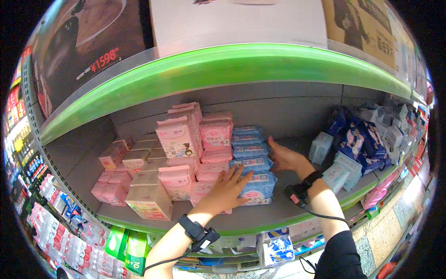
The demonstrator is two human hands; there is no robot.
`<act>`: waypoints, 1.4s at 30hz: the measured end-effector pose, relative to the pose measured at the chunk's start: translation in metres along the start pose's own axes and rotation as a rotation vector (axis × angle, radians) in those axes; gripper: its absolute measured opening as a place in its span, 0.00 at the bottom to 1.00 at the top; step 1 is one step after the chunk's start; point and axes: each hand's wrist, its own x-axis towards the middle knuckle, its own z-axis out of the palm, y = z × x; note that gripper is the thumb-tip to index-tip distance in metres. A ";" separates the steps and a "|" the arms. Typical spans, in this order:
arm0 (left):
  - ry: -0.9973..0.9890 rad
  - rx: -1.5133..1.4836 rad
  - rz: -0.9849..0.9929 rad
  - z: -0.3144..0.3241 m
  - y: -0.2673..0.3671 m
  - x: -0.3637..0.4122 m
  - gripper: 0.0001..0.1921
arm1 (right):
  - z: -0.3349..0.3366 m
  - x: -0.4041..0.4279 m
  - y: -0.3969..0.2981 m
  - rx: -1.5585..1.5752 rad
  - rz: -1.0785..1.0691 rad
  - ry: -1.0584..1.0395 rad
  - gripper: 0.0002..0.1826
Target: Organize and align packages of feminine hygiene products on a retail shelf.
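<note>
A row of blue soft packs point(257, 186) runs from front to back on a grey shelf point(289, 205). My left hand point(223, 191) reaches over the row's front left side, fingers spread above the packs; whether the fingertips touch them I cannot tell. At the row's right side my right hand point(287, 157) has its fingers apart, close to or against the rear packs. Stacked pink soft packs point(174, 139) stand to the left of the blue row, some partly behind my left hand. Neither hand is closed around anything.
Cartons point(150, 202) and small pink packs point(113, 188) fill the shelf's left end. Dark blue packs point(364, 143) and pale blue packs point(343, 171) lie loosely at right. A green shelf edge point(244, 68) curves overhead. Bottled drinks point(76, 247) stand at lower left.
</note>
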 end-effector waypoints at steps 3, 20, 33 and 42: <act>0.111 0.055 0.040 0.003 0.001 0.002 0.40 | 0.006 0.009 0.018 -0.055 -0.152 0.100 0.43; 0.051 -0.258 0.156 -0.011 0.116 0.049 0.42 | -0.060 -0.199 -0.033 -0.589 -0.460 0.636 0.19; 0.074 -0.527 -0.159 0.047 0.211 0.136 0.49 | -0.120 -0.285 0.028 -0.848 -0.315 0.424 0.12; 0.095 -0.560 -0.236 0.032 0.209 0.133 0.45 | -0.117 -0.290 0.036 -0.972 -0.242 0.248 0.17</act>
